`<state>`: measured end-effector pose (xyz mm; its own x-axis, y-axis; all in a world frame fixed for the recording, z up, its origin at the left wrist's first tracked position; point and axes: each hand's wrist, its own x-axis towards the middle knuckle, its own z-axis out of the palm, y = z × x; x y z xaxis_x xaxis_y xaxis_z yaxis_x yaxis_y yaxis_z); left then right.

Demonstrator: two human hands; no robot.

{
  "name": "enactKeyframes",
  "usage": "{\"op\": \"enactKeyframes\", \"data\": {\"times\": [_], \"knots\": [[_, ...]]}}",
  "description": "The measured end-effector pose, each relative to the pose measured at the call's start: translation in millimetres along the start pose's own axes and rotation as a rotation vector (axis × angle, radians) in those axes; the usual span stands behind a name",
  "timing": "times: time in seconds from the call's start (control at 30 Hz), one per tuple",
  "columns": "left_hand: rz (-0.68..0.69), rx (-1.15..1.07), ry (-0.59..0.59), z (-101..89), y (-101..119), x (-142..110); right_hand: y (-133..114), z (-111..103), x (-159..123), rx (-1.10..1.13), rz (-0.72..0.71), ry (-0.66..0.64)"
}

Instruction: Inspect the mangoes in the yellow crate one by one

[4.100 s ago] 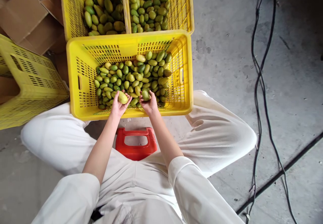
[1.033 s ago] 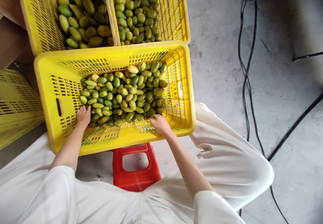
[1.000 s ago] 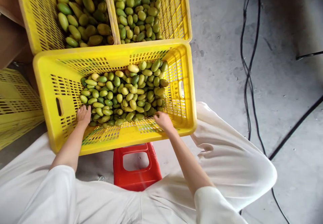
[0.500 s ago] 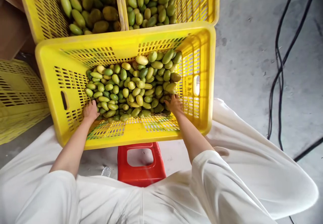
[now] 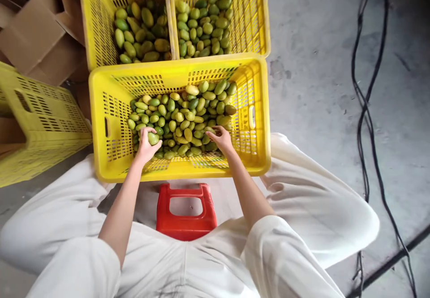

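Observation:
A yellow plastic crate (image 5: 181,174) with slatted walls stands before me. On its floor lies a heap of small oval green fruit (image 5: 188,127), some of them yellowish. At the left front of the heap, my left hand (image 5: 145,145) is curled around a round green fruit (image 5: 153,138), thumb on one side and fingers on the other. My right hand (image 5: 222,140) is at the right front of the heap. Its thumb and fingertips pinch a slim green fruit (image 5: 210,130), partly covered by the fingers.
Behind stands another yellow crate (image 5: 264,15), divided in two, with green fruit in both halves. Another crate (image 5: 50,132) and cardboard boxes (image 5: 33,33) are at left. A red plastic stool (image 5: 186,231) is between my legs. Black cables (image 5: 364,105) lie on the floor at right.
My left hand has moved right from the crate's left front corner and now holds a fruit. My right hand has come slightly inward, its fingers around a fruit. The view has shifted.

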<state>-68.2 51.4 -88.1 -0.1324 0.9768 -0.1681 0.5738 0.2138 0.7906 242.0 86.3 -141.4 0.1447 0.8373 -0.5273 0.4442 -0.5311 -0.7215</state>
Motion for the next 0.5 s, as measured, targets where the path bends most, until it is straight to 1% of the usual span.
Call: {"op": "enactKeyframes", "data": {"times": [0.07,0.1,0.17,0.23,0.33,0.43,0.5], "knots": [[-0.014,-0.134,0.008,2.8,22.0,-16.7,-20.5,5.1,-19.5,0.343,-0.03,-0.093],[-0.035,-0.236,0.003,3.9,32.1,-24.9,-31.4,7.3,-29.5,0.493,-0.033,-0.122],[-0.059,-0.447,-0.009,4.3,51.5,-39.7,-52.8,9.6,-49.0,0.703,-0.026,-0.159],[-0.065,-0.589,-0.05,1.3,70.8,-50.8,-71.7,7.4,-66.8,0.847,-0.031,-0.189],[-0.083,-0.682,-0.139,-11.6,99.9,-58.3,-92.7,-7.8,-89.0,0.943,-0.066,-0.276],[-0.08,-0.691,-0.175,-33.1,123.0,-56.1,-108.0,-35.5,-106.1,0.876,-0.118,-0.34],[-0.057,-0.654,-0.221,-48.8,131.6,-51.6,-117.1,-56.0,-114.7,0.805,-0.155,-0.359]]}}
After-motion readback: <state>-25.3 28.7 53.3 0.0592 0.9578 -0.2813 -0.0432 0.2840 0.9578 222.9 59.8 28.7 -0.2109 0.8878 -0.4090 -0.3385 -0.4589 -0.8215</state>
